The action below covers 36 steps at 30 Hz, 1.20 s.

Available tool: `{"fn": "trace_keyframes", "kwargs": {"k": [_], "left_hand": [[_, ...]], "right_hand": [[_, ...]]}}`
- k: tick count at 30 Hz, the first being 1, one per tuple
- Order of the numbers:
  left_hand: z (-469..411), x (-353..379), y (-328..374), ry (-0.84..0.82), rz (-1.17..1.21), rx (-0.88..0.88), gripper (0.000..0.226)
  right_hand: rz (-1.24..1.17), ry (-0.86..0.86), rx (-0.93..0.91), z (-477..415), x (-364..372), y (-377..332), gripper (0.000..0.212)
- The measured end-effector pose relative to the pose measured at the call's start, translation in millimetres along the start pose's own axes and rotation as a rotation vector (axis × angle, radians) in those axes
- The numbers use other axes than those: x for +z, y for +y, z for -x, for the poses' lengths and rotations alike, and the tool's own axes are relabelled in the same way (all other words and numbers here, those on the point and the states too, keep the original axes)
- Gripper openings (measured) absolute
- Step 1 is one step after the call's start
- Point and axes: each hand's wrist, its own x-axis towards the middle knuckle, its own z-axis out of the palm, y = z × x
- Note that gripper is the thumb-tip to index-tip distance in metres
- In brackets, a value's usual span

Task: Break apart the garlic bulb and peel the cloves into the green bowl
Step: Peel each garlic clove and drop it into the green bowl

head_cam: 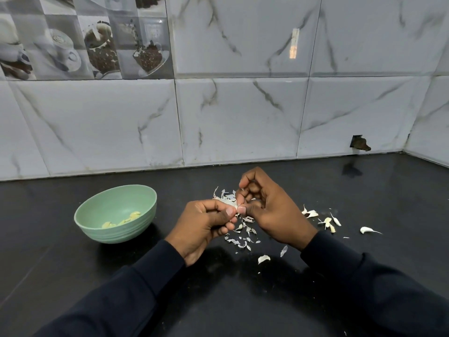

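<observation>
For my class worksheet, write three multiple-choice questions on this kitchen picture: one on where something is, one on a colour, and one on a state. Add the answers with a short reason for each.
1. Where does the pale green ribbed round bowl stand?
A. Left of the left hand
B. Touching the wall tiles
C. On the person's sleeve

2. What colour is the glossy countertop?
A. White
B. Black
C. Brown

3. What are the left hand and the right hand doing?
A. Lying flat
B. Pinching a white-skinned garlic clove in their fingers
C. Lifting the bowl

Answers: 1 A, the bowl sits out past the left hand on its own side. 2 B, the surface is black under the white peel scraps. 3 B, thumbs and fingers of both hands meet on the clove.
</observation>
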Motion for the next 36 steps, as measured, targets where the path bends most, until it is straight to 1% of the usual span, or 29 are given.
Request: {"fn": "trace_keyframes", "kwargs": {"k": [4, 9, 16, 21, 28, 33, 36], "left_hand": [[1.3, 1.6, -0.3, -0.01, 0.016, -0.008, 0.016], [-3.2, 2.9, -0.7, 0.042, 0.097, -0.01, 0.008], [-3.5, 2.0, -1.6, 0.085, 0.16, -0.03, 0.008], [-2.9, 3.5, -1.5, 0.101, 0.157, -0.031, 0.009], [-1.7, 6.0, 1.0, 0.052, 0.164, -0.055, 0.012], [-1.0, 6.9, 1.9, 0.008, 0.181, -0.036, 0.013], [-1.2, 8.3, 2.3, 0.004, 0.206, -0.023, 0.015]], "right_hand": [[0.048, -0.03, -0.022, 1.4, 0.7, -2.9, 0.034], [0.059, -0.039, -0.027, 1.0, 3.7, -6.2, 0.03], [0.098, -0.051, -0.038, 2.7, 6.7, -6.8, 0.024], [0.115, -0.072, -0.023, 2.5, 6.1, -6.5, 0.022], [0.032, -0.076, 0.027, 1.5, 4.6, -3.2, 0.016], [0.047, -0.071, 0.028, 1.1, 3.7, -5.3, 0.009], [0.072, -0.076, 0.024, 2.7, 4.3, -8.4, 0.02]]}}
